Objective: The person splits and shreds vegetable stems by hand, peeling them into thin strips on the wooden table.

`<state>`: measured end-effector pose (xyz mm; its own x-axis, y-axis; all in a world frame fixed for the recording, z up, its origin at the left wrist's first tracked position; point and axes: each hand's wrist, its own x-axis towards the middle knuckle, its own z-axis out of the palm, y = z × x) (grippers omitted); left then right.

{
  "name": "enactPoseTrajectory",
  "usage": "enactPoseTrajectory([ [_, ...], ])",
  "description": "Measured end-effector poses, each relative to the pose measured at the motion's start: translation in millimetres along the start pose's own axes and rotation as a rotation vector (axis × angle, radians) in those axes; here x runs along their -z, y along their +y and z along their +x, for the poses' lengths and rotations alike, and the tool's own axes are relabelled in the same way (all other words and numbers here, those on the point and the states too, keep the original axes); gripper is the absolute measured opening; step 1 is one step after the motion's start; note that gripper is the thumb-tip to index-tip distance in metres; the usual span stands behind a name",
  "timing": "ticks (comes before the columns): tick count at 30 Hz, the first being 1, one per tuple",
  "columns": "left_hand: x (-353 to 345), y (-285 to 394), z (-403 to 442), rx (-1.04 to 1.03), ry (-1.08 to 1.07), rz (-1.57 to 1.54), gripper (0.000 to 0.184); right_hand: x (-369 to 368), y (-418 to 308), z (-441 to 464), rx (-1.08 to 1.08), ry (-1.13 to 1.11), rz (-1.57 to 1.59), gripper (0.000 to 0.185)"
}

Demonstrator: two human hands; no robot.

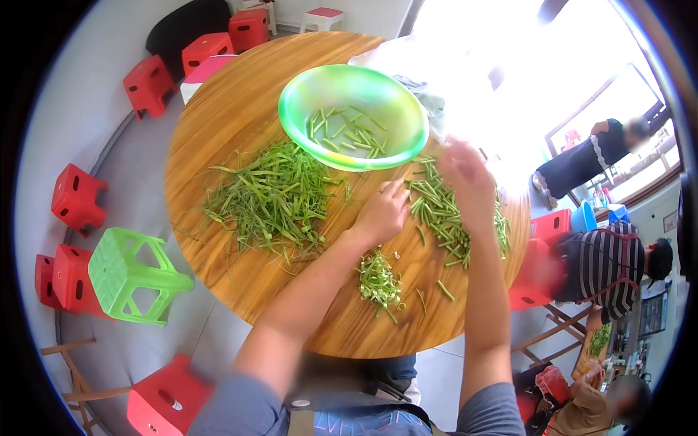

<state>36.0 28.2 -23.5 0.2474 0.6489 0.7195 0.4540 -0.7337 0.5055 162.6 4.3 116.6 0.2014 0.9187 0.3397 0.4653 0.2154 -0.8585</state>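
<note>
My left hand (382, 212) rests low over the wooden table, fingers slightly bent and apart, beside a pile of cut green stems (440, 211). No object shows in it. Above the far side of that pile is my right hand (465, 171), smeared by motion and glare, so its grip cannot be made out. A green-rimmed basin (291, 123) stands beyond both hands, with some cut stem pieces (352, 134) inside. Left of my left hand lies a heap of long green leaves (280, 196). A small bunch of pale-tipped trimmings (379, 280) sits nearer my body.
The round wooden table (342, 330) carries everything. A plastic bag (429, 98) lies behind the basin. Red stools (76, 196) and a green stool (120, 272) stand at left. Several people are on the right, one in a striped top (611, 261).
</note>
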Motion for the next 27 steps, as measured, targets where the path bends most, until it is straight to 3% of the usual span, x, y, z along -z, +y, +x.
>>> enactPoseTrajectory([
  [3, 9, 3, -1, 0.065, -0.29, 0.064, 0.034, -3, -48, 21, 0.123, 0.181, 0.256, 0.029],
  [6, 24, 11, 13, 0.058, -0.484, 0.097, 0.029, 14, -33, 16, 0.004, 0.057, -0.014, 0.027],
  [9, 35, 21, 18, 0.301, -0.591, -0.096, 0.025, 13, 20, -8, -0.144, -0.169, -0.103, 0.02],
  [12, 48, 16, 21, 0.681, -1.004, -0.673, 0.028, 5, 52, -37, -0.147, -0.327, -0.249, 0.019],
  [13, 53, 16, 23, 0.668, -0.924, -0.726, 0.028, -1, 53, -47, -0.209, -0.359, -0.276, 0.019],
  [16, 71, 21, 34, 0.664, -0.659, -0.846, 0.024, -21, 67, -65, -0.057, -0.447, -0.374, 0.02],
  [17, 68, 18, 34, 0.695, -0.549, -0.929, 0.023, -25, 70, -76, 0.26, -0.385, -0.343, 0.021],
  [19, 54, 8, 30, 0.764, -0.323, -1.091, 0.021, -28, 62, -92, 0.494, -0.384, -0.541, 0.024],
  [22, 39, 2, 23, 0.757, -0.265, -1.024, 0.02, -22, 24, -109, 0.351, -0.699, -0.289, 0.022],
  [24, 30, 2, 19, 0.722, -0.25, -0.946, 0.019, -15, 16, -114, 0.349, -0.595, -0.286, 0.02],
  [27, 26, 7, 12, 0.437, -0.241, -0.393, 0.019, 1, 26, -128, 0.304, -0.388, -0.358, 0.018],
])
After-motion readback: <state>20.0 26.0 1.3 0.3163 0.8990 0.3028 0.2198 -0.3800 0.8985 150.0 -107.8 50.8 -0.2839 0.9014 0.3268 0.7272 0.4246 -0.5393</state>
